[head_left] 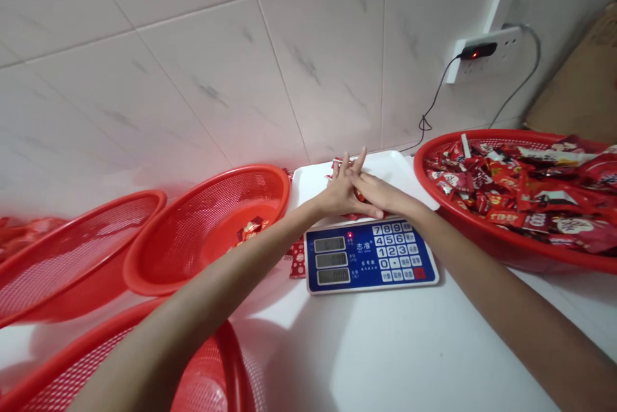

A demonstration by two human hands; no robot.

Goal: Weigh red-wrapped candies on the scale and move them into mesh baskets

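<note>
Both my hands meet over the white pan (385, 166) of an electronic scale (371, 256) with a blue keypad panel. My left hand (343, 188) lies on top with its fingers stretched out and spread. My right hand (373, 192) sits under and beside it, fingers pressed around small red wrapped candies (359, 195) on the pan. A few more red wrappers show at the pan's far edge, partly hidden by the hands.
A large red basket (486, 238) full of red wrapped candies stands at the right. Three red mesh baskets (212, 219) lie at the left, the middle one holding a few candies (251, 228). A loose red packet (297, 259) lies by the scale. A wall socket (475, 52) is behind.
</note>
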